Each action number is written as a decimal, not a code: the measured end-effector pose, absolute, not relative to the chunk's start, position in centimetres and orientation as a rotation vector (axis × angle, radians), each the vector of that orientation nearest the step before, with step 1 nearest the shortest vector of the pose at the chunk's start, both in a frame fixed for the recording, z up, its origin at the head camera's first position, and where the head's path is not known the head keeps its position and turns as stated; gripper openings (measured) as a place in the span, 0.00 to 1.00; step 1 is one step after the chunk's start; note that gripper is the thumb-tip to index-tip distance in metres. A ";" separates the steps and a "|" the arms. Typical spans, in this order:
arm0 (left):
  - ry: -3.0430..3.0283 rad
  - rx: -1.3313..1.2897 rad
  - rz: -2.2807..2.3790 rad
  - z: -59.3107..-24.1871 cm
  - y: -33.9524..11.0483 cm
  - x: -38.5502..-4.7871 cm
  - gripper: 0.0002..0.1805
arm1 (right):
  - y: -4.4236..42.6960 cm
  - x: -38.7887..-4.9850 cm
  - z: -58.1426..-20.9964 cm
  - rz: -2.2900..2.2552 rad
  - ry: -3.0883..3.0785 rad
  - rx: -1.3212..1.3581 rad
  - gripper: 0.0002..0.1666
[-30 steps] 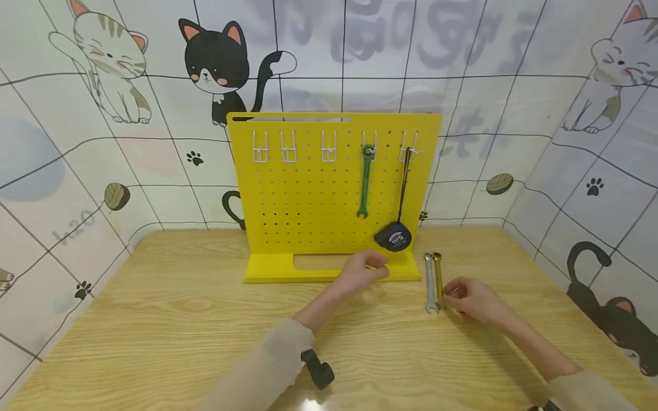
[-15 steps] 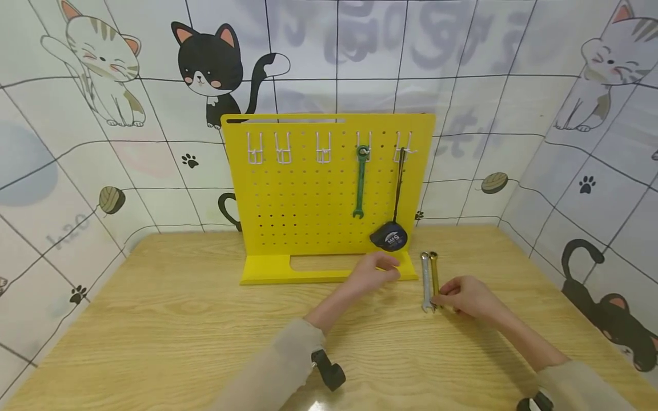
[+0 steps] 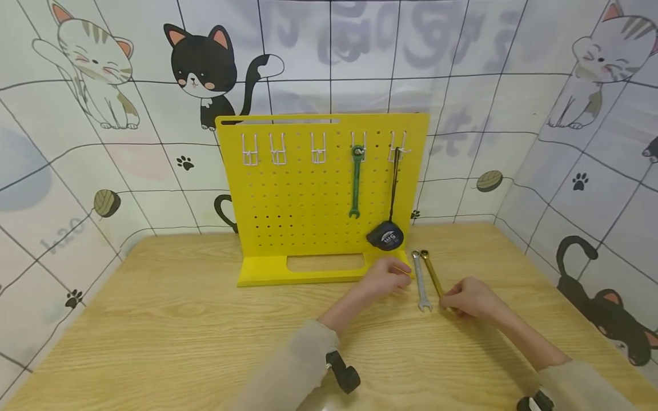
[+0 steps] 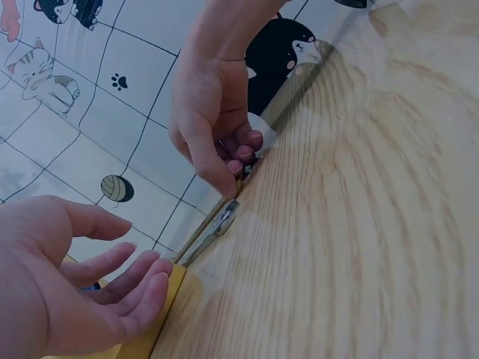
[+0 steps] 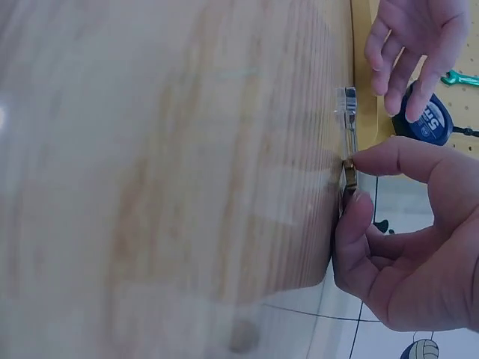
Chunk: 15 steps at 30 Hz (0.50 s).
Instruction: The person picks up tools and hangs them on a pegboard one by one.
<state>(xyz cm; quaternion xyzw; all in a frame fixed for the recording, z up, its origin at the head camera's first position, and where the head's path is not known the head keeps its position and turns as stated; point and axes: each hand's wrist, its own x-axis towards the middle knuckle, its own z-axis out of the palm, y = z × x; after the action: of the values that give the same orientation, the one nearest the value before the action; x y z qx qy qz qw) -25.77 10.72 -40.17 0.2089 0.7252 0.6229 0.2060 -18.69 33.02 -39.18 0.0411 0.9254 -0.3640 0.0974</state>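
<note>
A gold wrench (image 3: 432, 273) and a silver wrench (image 3: 421, 281) lie on the table right of the yellow pegboard, their upper ends close together and lower ends apart. My right hand (image 3: 474, 299) pinches the gold wrench's lower end between thumb and finger; the right wrist view shows this gold end (image 5: 349, 173) at the fingertips. My left hand (image 3: 382, 278) hovers by the board's base, left of the silver wrench, fingers loosely bent and holding nothing; in the left wrist view the left hand (image 4: 82, 280) has its fingers spread.
The yellow pegboard (image 3: 308, 200) stands at the back of the wooden table (image 3: 205, 331). White hooks line its top; a green wrench (image 3: 356, 182) and a dark tape measure (image 3: 385, 236) hang at its right. Behind is a cat-patterned wall covering (image 3: 468, 154).
The gold wrench's lower end has swung right, away from the silver wrench, with my right hand pinching it. My left hand has moved right, closer to the silver wrench. The head view has shifted slightly.
</note>
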 end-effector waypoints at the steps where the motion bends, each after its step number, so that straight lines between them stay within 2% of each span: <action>1: 2.000 0.566 1.743 -40.3 11.0 -25.7 0.14 | 33.1 -18.6 -39.2 -1.096 2.718 0.115 0.12; 4: 1.953 0.519 1.761 -40.5 11.8 -25.5 0.15 | 33.6 -18.5 -39.5 -1.149 2.657 0.078 0.17; 15: 1.781 0.304 1.900 -40.6 14.4 -24.9 0.19 | 34.9 -18.0 -39.2 -1.256 2.497 -0.064 0.13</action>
<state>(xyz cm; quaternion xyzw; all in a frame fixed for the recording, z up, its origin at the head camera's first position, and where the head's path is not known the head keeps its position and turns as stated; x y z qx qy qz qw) -24.89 14.39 -40.62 0.1120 0.6564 0.7003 0.2571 -17.99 34.86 -39.23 -0.0227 0.8798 -0.4426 0.1719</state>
